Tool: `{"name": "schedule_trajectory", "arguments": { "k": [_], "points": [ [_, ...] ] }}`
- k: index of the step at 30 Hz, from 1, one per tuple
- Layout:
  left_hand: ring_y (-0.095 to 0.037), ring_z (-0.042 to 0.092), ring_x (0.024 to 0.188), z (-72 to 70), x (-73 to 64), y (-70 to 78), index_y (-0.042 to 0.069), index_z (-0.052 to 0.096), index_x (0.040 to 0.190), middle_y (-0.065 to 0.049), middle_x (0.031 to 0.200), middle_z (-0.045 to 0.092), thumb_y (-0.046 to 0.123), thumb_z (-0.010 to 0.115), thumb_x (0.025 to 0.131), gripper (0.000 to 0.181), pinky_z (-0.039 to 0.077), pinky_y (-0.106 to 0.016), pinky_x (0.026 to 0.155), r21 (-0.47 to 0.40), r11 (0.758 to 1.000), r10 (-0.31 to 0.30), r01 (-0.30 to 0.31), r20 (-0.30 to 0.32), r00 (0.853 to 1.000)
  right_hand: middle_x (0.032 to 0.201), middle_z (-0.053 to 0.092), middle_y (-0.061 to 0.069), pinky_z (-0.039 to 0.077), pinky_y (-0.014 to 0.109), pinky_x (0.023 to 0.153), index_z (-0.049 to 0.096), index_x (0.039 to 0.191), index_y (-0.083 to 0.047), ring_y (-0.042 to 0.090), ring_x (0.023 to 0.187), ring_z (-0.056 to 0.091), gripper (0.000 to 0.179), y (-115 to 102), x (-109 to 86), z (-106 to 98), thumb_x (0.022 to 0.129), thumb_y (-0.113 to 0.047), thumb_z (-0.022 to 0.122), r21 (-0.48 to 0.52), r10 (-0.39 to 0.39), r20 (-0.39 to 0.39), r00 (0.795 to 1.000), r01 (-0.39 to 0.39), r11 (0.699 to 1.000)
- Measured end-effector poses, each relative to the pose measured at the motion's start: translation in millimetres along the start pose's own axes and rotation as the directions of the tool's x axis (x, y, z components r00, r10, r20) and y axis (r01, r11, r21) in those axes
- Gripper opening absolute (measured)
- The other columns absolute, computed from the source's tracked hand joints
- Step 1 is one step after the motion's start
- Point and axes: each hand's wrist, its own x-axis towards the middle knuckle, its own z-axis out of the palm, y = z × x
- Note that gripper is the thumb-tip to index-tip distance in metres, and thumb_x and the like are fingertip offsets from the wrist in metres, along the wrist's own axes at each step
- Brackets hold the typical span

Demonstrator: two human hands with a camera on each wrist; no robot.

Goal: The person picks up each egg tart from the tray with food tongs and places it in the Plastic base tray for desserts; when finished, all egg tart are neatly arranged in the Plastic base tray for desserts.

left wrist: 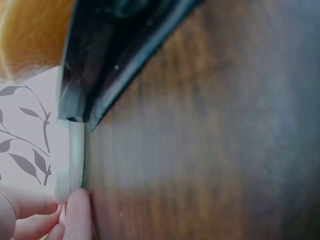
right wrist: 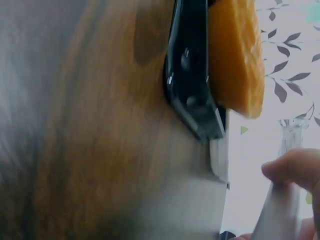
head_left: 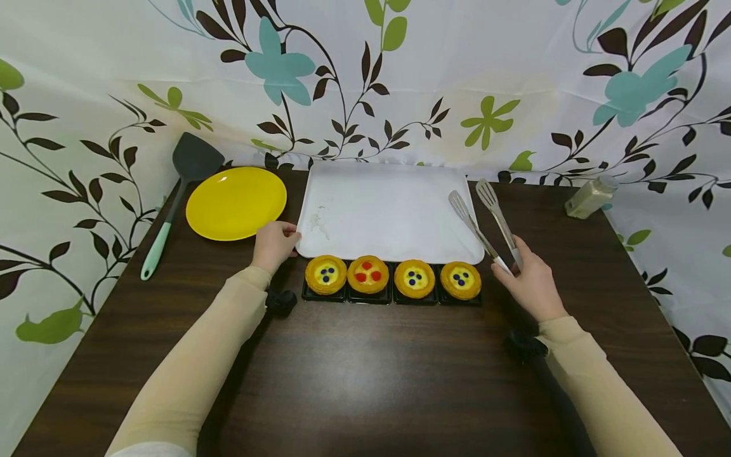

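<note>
My left hand (head_left: 274, 244) pinches the near left corner of a white rectangular tray (head_left: 388, 209); in the left wrist view thumb and fingers (left wrist: 79, 215) close on its rim. With my right hand (head_left: 532, 282) I hold metal tongs (head_left: 502, 222) by their pale handles, the two slotted heads spread apart. One head overlaps the tray's right part in the head view, the other lies past its edge. Along the tray's near side stand several egg tarts in black plastic holders: one with red dots (head_left: 368, 275), the others with dark blue dots (head_left: 414, 279).
A yellow plate (head_left: 236, 203) is left of the tray, beside a dark spatula (head_left: 197, 158) with a mint handle. At the far right a shaker bottle (head_left: 588, 198) stands near the table's edge. A patterned cloth (head_left: 400, 76) hangs behind the brown table (head_left: 365, 381).
</note>
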Motion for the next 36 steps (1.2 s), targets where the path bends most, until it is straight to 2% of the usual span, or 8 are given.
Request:
{"name": "schedule_trajectory", "arguments": {
  "k": [9, 14, 16, 18, 22, 26, 36],
  "points": [
    [-0.03, 0.069, 0.075, -0.2, -0.4, -1.4, -0.008, 0.061, 0.119, -0.025, 0.113, 0.062, 0.011, 0.055, 0.095, 0.031, 0.06, -0.035, 0.071, 0.006, 1.0, -0.003, 0.003, 0.0, 1.0, 0.083, 0.051, 0.022, 0.041, 0.037, 0.059, 0.023, 0.143, 0.011, 0.032, 0.072, 0.049, 0.075, 12.9, 10.7, -2.4, 0.092, -0.032, 0.058, -0.003, 0.122, 0.072, 0.99, -0.122, 0.993],
    [-0.03, 0.069, 0.076, -0.6, -0.6, -1.8, -0.008, 0.06, 0.12, -0.025, 0.114, 0.062, 0.012, 0.055, 0.095, 0.032, 0.06, -0.035, 0.071, 0.003, 1.0, -0.008, 0.008, 0.007, 1.0, 0.086, 0.05, 0.026, 0.044, 0.045, 0.062, 0.024, 0.141, 0.013, 0.037, 0.074, 0.051, 0.074, 15.8, 19.8, -1.1, 0.092, -0.031, 0.058, 0.005, 0.164, 0.047, 0.985, -0.165, 0.986],
    [-0.03, 0.069, 0.076, -0.6, -0.8, -1.7, -0.008, 0.06, 0.121, -0.025, 0.114, 0.062, 0.012, 0.055, 0.095, 0.032, 0.06, -0.035, 0.071, 0.002, 1.0, -0.009, 0.009, 0.008, 1.0, 0.09, 0.05, 0.029, 0.045, 0.051, 0.067, 0.023, 0.141, 0.013, 0.04, 0.078, 0.051, 0.074, 17.8, 24.2, 0.4, 0.092, -0.031, 0.057, 0.008, 0.181, 0.043, 0.983, -0.181, 0.983],
    [-0.03, 0.069, 0.076, -0.5, -1.1, -1.7, -0.008, 0.06, 0.121, -0.025, 0.114, 0.062, 0.012, 0.055, 0.095, 0.032, 0.06, -0.035, 0.071, 0.002, 1.0, -0.007, 0.007, 0.007, 1.0, 0.101, 0.05, 0.036, 0.045, 0.059, 0.076, 0.021, 0.142, 0.013, 0.047, 0.09, 0.051, 0.076, 19.4, 28.9, 2.0, 0.092, -0.032, 0.057, 0.007, 0.205, 0.057, 0.977, -0.206, 0.979],
    [-0.03, 0.069, 0.077, -0.3, -1.7, -2.0, -0.008, 0.06, 0.121, -0.025, 0.114, 0.062, 0.012, 0.055, 0.096, 0.033, 0.06, -0.036, 0.072, -0.001, 1.0, -0.009, 0.009, 0.005, 1.0, 0.124, 0.038, 0.046, 0.037, 0.066, 0.095, 0.013, 0.144, 0.014, 0.058, 0.113, 0.04, 0.081, 21.2, 38.0, 3.4, 0.093, -0.034, 0.054, -0.006, 0.258, 0.109, 0.96, -0.259, 0.966],
    [-0.03, 0.069, 0.077, -0.4, -2.1, -1.1, -0.007, 0.059, 0.122, -0.025, 0.115, 0.062, 0.012, 0.054, 0.096, 0.033, 0.059, -0.037, 0.073, -0.001, 1.0, -0.011, 0.011, 0.007, 1.0, 0.129, 0.032, 0.048, 0.032, 0.067, 0.1, 0.012, 0.144, 0.015, 0.06, 0.119, 0.034, 0.082, 22.9, 43.5, 3.6, 0.094, -0.035, 0.052, -0.018, 0.287, 0.136, 0.948, -0.287, 0.958],
    [-0.028, 0.069, 0.075, -0.6, 0.0, -0.3, -0.007, 0.06, 0.121, -0.025, 0.115, 0.062, 0.012, 0.054, 0.096, 0.033, 0.059, -0.036, 0.073, 0.013, 1.0, -0.009, 0.009, 0.008, 1.0, 0.131, 0.031, 0.048, 0.033, 0.066, 0.101, 0.011, 0.143, 0.017, 0.059, 0.12, 0.034, 0.083, 25.1, 51.2, 4.8, 0.094, -0.038, 0.051, -0.056, 0.314, 0.185, 0.931, -0.309, 0.949]
  ]
}}
